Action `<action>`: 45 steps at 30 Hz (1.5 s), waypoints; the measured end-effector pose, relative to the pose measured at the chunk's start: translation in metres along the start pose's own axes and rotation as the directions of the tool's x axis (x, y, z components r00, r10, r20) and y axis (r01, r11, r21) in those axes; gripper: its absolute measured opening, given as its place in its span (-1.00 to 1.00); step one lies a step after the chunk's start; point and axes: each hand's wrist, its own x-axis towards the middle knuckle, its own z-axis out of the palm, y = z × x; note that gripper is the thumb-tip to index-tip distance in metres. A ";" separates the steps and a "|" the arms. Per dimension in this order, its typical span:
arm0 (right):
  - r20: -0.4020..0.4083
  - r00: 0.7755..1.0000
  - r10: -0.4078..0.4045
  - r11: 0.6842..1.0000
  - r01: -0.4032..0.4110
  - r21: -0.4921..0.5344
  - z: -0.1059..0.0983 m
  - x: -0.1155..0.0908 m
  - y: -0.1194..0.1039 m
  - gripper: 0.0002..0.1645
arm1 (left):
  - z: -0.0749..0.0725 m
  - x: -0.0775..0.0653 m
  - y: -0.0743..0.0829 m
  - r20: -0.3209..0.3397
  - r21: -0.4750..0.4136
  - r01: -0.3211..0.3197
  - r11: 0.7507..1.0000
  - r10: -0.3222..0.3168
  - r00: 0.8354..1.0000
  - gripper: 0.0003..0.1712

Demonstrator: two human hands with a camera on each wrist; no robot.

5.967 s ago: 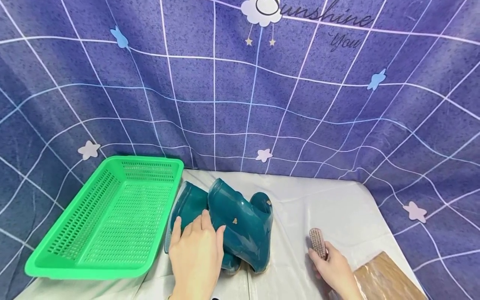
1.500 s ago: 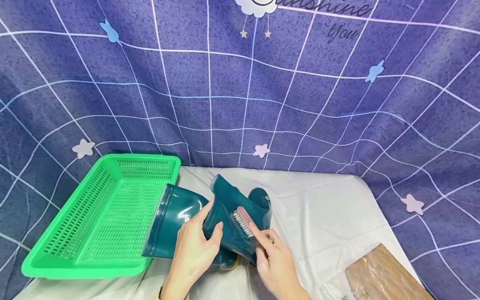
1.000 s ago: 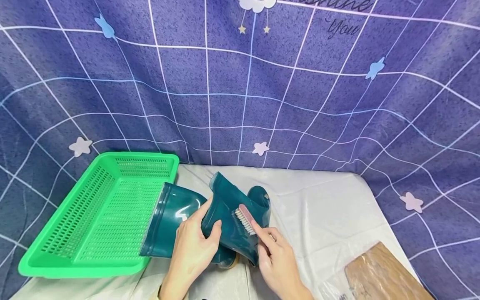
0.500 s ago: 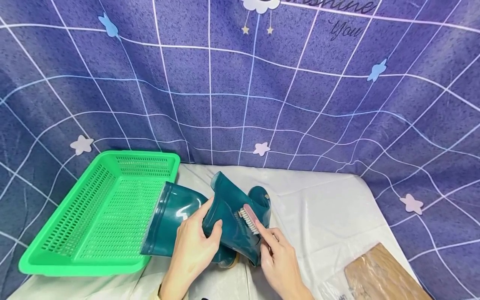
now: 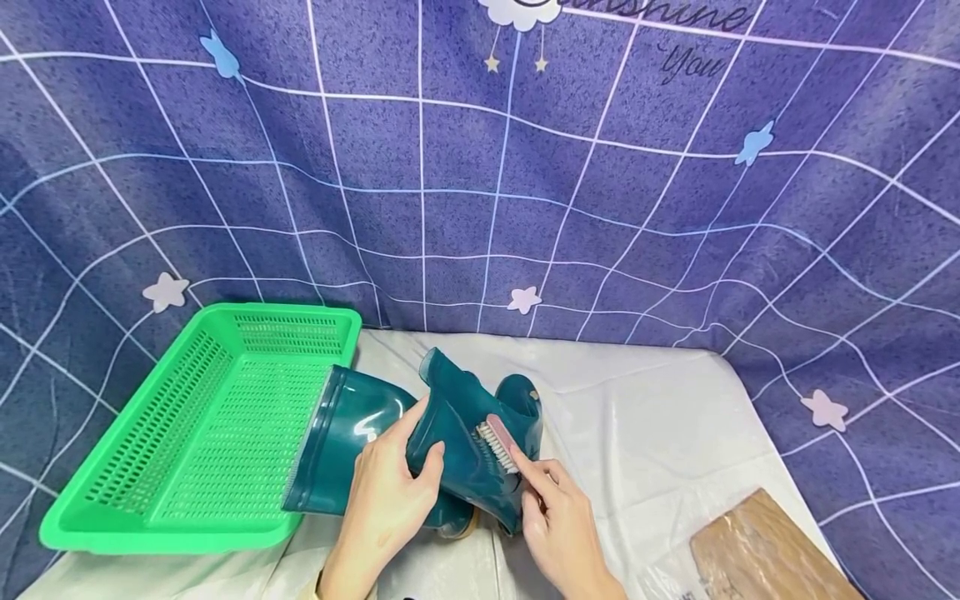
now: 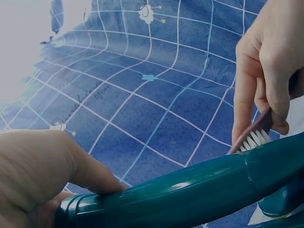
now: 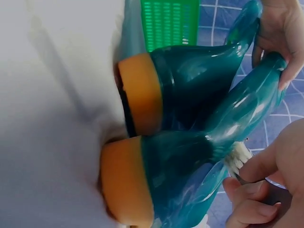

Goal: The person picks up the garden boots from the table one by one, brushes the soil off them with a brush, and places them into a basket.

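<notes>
My left hand grips the shaft top of a teal rubber rain boot, pinching it flatter between thumb and fingers. In my right hand is a pink scrub brush with white bristles, its forefinger stretched along the back. Those bristles lie against the shaft of the held boot; the left wrist view shows the bristles right at the teal surface. A second teal boot lies to the left, partly behind my left hand. Orange-yellow soles show in the right wrist view. A small brown spot marks one toe.
A green perforated basket stands at the left, the second boot's opening overlapping its rim. At the lower right lies a brown slab in clear plastic. White cloth covers the table; a blue-purple grid-patterned curtain hangs behind.
Six seconds ago the brush was over the cloth at right and my left hand lay on the boots. Since then the brush has come onto the held boot, recently shifting slightly along its shaft.
</notes>
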 end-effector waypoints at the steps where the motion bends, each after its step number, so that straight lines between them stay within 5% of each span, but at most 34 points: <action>1: -0.004 1.000 0.005 1.000 -0.005 0.002 0.000 0.000 0.000 -0.20 | 0.000 0.000 0.000 -0.001 0.000 0.001 1.000 -0.001 1.000 -0.32; 9: -0.025 0.993 -0.114 0.992 0.115 0.046 -0.002 0.002 -0.005 -0.14 | -0.001 0.000 0.000 0.001 0.000 0.003 1.000 -0.003 1.000 -0.32; 18: -0.001 0.999 0.038 0.999 -0.038 -0.015 -0.004 0.001 -0.002 -0.23 | -0.001 0.000 -0.001 -0.002 0.007 0.009 1.000 -0.009 1.000 -0.32; 27: -0.040 0.992 -0.119 0.993 0.120 0.022 0.000 -0.007 0.000 -0.16 | -0.001 0.000 -0.001 0.011 0.012 0.010 1.000 -0.010 1.000 -0.33; 34: -0.064 0.998 -0.028 0.990 0.019 -0.141 -0.004 -0.008 0.010 -0.23 | -0.001 0.000 -0.002 0.018 0.012 0.026 1.000 -0.026 1.000 -0.32; 45: -0.001 1.000 0.013 0.999 -0.013 -0.029 -0.002 -0.009 0.009 -0.20 | -0.001 -0.001 -0.003 0.010 0.010 0.007 1.000 -0.007 1.000 -0.33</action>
